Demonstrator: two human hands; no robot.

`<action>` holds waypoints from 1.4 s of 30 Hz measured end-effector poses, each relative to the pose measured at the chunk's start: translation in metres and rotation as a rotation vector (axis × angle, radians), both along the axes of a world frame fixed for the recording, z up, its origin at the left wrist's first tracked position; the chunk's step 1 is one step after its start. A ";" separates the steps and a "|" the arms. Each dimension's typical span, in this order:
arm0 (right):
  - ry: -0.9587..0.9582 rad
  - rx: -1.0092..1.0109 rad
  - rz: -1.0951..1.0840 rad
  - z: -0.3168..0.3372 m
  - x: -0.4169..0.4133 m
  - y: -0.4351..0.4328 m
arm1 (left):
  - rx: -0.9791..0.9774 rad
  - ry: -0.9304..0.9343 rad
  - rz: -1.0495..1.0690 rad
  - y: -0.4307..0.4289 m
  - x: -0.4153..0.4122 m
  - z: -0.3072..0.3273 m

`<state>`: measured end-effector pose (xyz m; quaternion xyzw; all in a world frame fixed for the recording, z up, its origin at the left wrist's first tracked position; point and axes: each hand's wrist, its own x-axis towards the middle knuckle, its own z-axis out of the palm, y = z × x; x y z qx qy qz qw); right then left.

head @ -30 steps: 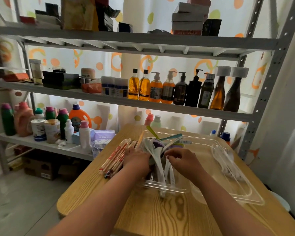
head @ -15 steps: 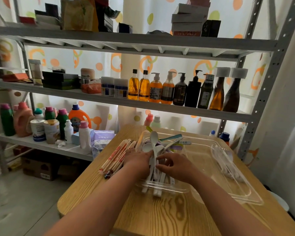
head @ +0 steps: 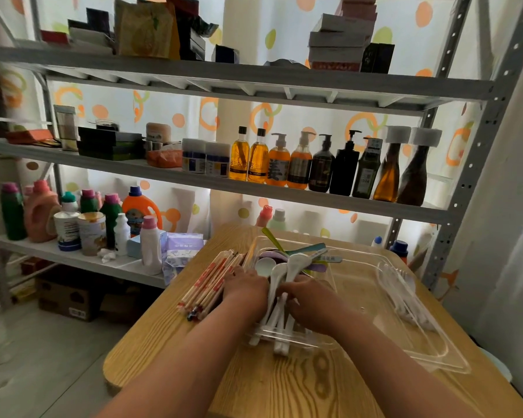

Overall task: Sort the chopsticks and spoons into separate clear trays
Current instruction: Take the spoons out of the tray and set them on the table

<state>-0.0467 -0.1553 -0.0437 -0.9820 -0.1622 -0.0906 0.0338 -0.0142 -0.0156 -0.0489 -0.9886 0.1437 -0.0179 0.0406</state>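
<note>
Left hand: The left hand was curled against the left side of a bundle of white spoons, gripping it, knuckles up.
Right hand: The right hand clasped the same bundle from the right, its fingers bent over the handles.
White spoons: They lay lengthwise in the small clear tray, bowls pointing away from the person and handle ends poking over its near rim.
Coloured spoons: The coloured spoons, green, teal and purple, were piled at the far end of the same tray.
Chopsticks: The chopsticks, most in paper sleeves with red print, lay in a loose sheaf on the surface, just left of the small tray and beside the left hand.
Large clear tray: The large clear tray sat to the right, close against the small one; a few pale plastic utensils rested along its right side.
Behind: A metal shelf carried a row of bottles.
</note>
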 end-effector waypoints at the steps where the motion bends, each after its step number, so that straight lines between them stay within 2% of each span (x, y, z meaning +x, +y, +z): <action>1: 0.017 -0.082 -0.010 -0.002 0.001 0.001 | 0.021 -0.008 0.006 -0.001 0.000 0.000; 4: 0.047 -0.226 -0.022 -0.001 0.000 0.001 | 0.133 -0.071 0.017 -0.006 -0.001 0.004; 8: 0.027 -0.247 -0.034 -0.003 0.004 0.002 | 0.283 -0.168 -0.053 -0.013 0.001 0.008; 12: 0.024 -0.292 -0.026 -0.007 0.006 0.000 | 0.313 -0.170 -0.106 -0.013 0.008 0.011; 16: -0.022 -0.208 -0.040 -0.003 0.001 0.002 | 0.278 -0.172 -0.195 -0.010 0.011 0.009; 20: -0.066 -0.058 -0.090 -0.001 -0.002 0.003 | 0.156 -0.138 -0.220 -0.003 0.011 0.013; 27: -0.113 0.148 -0.121 -0.002 -0.005 0.000 | -0.368 0.024 -0.132 0.022 0.013 0.037; 33: -0.080 0.204 -0.147 0.000 -0.008 0.000 | -0.639 0.090 -0.095 0.033 0.014 0.044; 36: -0.083 0.222 -0.156 0.001 -0.009 0.000 | -0.665 0.091 -0.171 0.033 0.009 0.045; 39: -0.086 0.251 -0.154 0.000 -0.010 0.001 | -0.626 0.181 -0.303 0.029 0.000 0.044; 42: -0.076 0.114 -0.130 -0.001 -0.009 0.001 | -0.560 0.237 -0.402 0.026 -0.003 0.041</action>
